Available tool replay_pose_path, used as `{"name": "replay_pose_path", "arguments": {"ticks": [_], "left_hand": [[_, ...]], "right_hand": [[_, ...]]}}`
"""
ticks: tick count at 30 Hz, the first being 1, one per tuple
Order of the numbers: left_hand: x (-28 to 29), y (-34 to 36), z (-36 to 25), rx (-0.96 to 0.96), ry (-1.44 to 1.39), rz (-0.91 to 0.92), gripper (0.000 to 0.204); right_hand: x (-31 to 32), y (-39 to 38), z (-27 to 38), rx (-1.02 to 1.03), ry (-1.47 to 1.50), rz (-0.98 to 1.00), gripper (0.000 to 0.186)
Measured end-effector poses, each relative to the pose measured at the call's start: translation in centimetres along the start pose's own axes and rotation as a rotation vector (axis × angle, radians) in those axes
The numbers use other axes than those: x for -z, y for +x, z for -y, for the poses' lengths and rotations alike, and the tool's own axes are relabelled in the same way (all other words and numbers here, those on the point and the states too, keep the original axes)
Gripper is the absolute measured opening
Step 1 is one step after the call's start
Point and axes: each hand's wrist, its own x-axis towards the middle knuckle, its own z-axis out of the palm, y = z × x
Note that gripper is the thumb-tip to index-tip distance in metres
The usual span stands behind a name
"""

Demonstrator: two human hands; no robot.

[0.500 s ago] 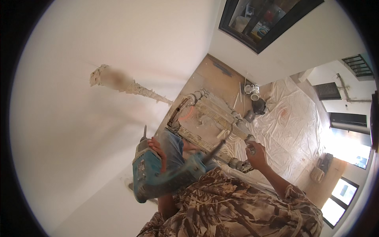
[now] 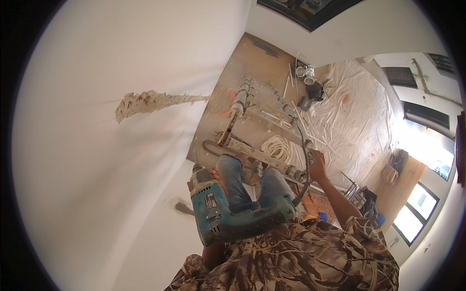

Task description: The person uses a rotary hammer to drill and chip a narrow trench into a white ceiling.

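My left hand (image 2: 216, 180) is wrapped round the front of a dusty teal power drill (image 2: 213, 213), whose body hides most of it. The drill's bit points up toward the white wall on the left, where a ragged chiselled channel (image 2: 145, 101) shows. My right hand (image 2: 316, 164) is closed on the metal ladder (image 2: 272, 128) at its right rail end. The drill's dark cord (image 2: 305, 188) runs up past that hand. Below me are my jeans-clad legs, standing high on the ladder.
A coil of white cable (image 2: 275, 148) lies below. Wrinkled plastic sheeting (image 2: 354, 111) covers floor at the right, with silver and black equipment (image 2: 310, 80) beside it. A wooden board (image 2: 405, 179) leans near the bright windows. A dark-framed window (image 2: 306, 14) is at the top.
The view has shifted, raising the floor and windows in frame. The drill now sits further right, with its bit less visible. My right hand has moved slightly up and right in the picture.
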Motion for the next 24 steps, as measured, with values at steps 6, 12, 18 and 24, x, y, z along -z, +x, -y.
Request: {"name": "replay_pose_path", "arguments": {"ticks": [6,12,18,24], "left_hand": [[-3.3,-0.9,-0.9,0.05,0.092,-0.074,0.071],[-6.1,-2.1,-0.9,0.079,0.169,-0.139,0.076],[-7.5,-1.1,2.0,-0.007,0.328,-0.156,0.093],[-10.8,-0.1,5.9,-0.254,0.411,-0.139,0.093]], "right_hand": [[0.0,0.2,0.7,-0.109,0.063,0.039,0.076],[2.3,1.8,6.1,0.035,-0.258,0.083,0.085],[2.6,19.9,1.2,-0.141,0.338,-0.29,0.049],[24.7,23.2,20.9,0.454,0.599,-0.792,0.048]]}}
